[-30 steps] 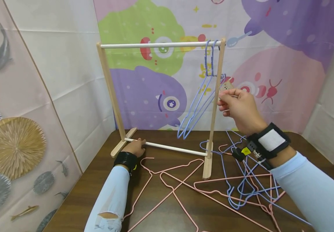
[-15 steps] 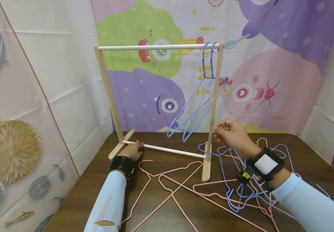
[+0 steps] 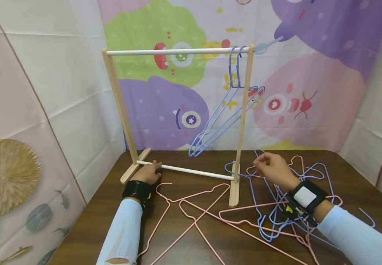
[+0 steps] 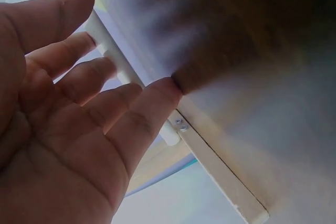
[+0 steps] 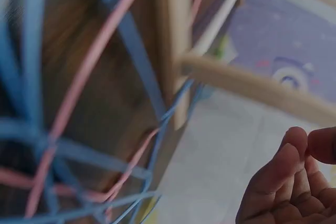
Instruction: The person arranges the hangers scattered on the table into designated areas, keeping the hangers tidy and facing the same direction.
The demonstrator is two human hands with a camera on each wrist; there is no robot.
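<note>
A patterned cloth point(image 3: 161, 121) hangs behind the far edge of the brown surface point(image 3: 98, 213). The wooden rack point(image 3: 119, 106) stands toward the far side, a narrow brown strip separating its left foot from the surface's left edge. Two blue hangers point(image 3: 230, 75) hang close together at the right end of the upper rail point(image 3: 177, 52), with a long run of rail showing to their left; their right ends jut beyond the right post point(image 3: 240, 140). Loose blue hangers point(image 3: 254, 195) tangle with pink ones at right, one hook crossing the base of that post. More pink hangers point(image 3: 158, 224) overlap on the near side, spreading out of view at the near edge. The left hand point(image 3: 147, 173) lies at the left part of the lower bar point(image 3: 194, 172), thumb standing wide of its fingers. The right hand point(image 3: 273, 170), right of the rack, is narrow, fingers loosely curled toward the thumb, holding nothing.
</note>
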